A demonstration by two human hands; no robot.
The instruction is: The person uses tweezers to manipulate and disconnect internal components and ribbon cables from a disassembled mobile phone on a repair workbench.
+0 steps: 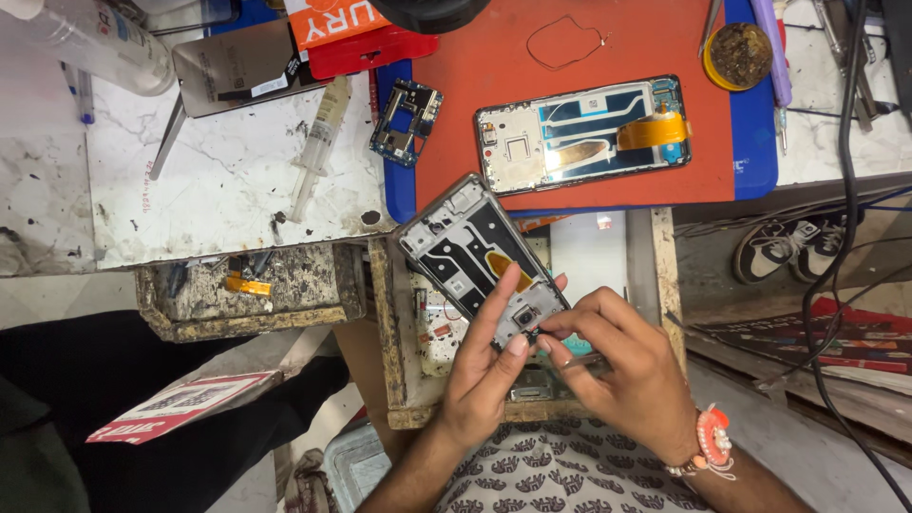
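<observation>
My left hand (484,370) grips the near end of an opened phone frame (465,249), tilted up over an open wooden drawer (399,380). My right hand (622,366) pinches thin metal tweezers (579,361) whose tip touches a small part near the frame's lower end. A second opened phone (581,133) with an orange flex cable lies flat on the red mat (570,57) above. A small blue circuit board (407,120) sits at the mat's left edge.
A syringe (318,142) lies on the stained white bench top (218,180). A round tin of brown paste (739,52) sits at the top right. Black cables (841,237) hang down the right side. Shoes (788,247) rest on the floor. A red-and-white leaflet (176,407) lies lower left.
</observation>
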